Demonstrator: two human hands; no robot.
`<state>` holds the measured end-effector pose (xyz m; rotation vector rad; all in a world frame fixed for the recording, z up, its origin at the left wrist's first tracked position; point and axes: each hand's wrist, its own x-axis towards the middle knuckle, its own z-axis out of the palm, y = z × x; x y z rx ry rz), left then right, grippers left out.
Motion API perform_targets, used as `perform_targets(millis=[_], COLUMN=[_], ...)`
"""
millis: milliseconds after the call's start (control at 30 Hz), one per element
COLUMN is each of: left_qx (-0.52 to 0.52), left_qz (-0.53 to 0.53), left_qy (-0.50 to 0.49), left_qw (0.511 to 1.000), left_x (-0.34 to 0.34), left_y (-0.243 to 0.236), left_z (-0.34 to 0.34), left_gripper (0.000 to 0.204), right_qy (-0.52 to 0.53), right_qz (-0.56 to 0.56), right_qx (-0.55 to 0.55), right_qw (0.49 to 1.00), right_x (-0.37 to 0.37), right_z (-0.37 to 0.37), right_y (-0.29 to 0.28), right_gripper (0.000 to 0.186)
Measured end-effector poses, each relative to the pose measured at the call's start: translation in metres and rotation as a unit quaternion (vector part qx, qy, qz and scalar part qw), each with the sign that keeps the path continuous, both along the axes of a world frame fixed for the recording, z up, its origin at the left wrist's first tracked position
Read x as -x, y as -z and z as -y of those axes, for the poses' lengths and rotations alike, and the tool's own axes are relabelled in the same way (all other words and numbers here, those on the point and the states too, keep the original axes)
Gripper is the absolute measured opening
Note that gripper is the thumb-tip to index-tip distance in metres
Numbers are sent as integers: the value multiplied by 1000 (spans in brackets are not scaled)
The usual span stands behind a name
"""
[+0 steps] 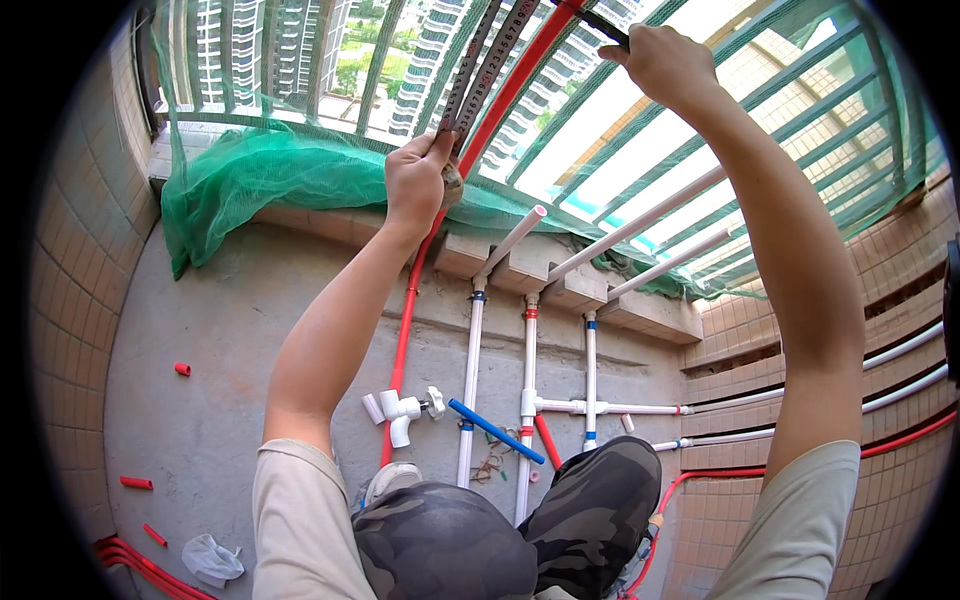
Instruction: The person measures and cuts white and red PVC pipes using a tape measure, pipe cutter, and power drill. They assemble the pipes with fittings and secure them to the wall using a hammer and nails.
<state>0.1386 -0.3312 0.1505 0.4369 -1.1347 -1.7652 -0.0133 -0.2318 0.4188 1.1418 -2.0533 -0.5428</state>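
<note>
My left hand (415, 185) is closed around the lower end of a measuring tape (495, 62); two numbered strips run up side by side from my fingers. A small tan-grey lump beside the palm is partly hidden. Close by, a long red pipe (500, 105) rises from the floor past my left hand to the top edge. My raised right hand (668, 65) grips a slim black tool (606, 28), which points toward the pipe's upper part; its exact kind cannot be made out.
White pipes (473, 370) stand along the low wall, with a white valve fitting (403, 412) and a blue pipe piece (497, 432) near my knees. Green netting (260, 180) hangs before the railing. Red offcuts (136, 483) and a white bag (212, 560) lie left.
</note>
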Motion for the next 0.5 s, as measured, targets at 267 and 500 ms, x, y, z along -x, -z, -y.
perform_targets(millis=[267, 500], left_qx=[-23, -9], left_qz=[-14, -2], left_qy=[14, -7], left_qw=[1000, 1000], left_x=[-6, -7], left_y=[-2, 0], left_z=[-1, 3], left_gripper=[26, 28], right_qy=[8, -3], right_qz=[58, 38], right_qx=[25, 60], right_qw=[998, 997], right_x=[19, 15], right_z=[-4, -1], right_y=[-5, 0], right_gripper=[24, 25])
